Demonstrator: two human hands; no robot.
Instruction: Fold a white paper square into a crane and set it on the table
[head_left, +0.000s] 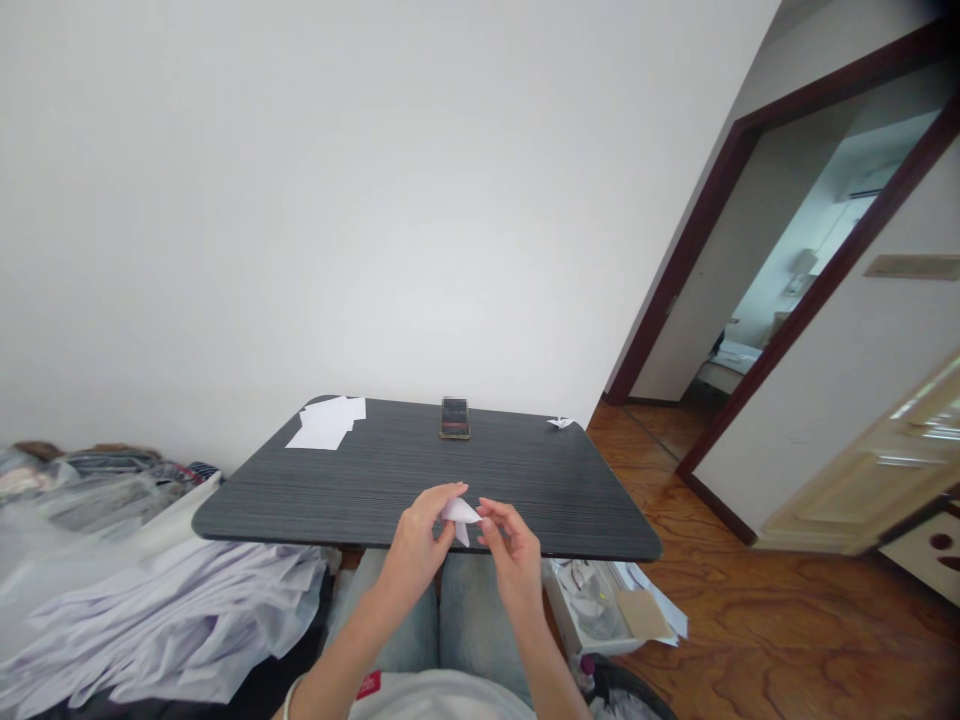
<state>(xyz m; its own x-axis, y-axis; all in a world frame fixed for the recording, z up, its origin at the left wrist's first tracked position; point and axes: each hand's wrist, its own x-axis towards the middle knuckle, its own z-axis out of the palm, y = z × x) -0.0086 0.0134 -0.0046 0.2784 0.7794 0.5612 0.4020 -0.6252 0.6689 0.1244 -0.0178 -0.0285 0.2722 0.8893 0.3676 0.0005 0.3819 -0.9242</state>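
Note:
A small piece of folded white paper [460,512] is held up over the near edge of the dark table [390,470]. My left hand [426,522] pinches its left side between thumb and fingers. At its pointed right end, the thumb and fingertips of my right hand [511,540] close on the tip. One flap of the paper hangs downward between the hands. On the far right corner of the table lies another small folded white paper shape [559,423].
White paper sheets [324,422] lie at the table's far left. A phone [454,418] leans near the wall. White cloth [187,610] is heaped at the lower left. An open box [592,605] with assorted items sits on the floor at right, by a doorway [757,250].

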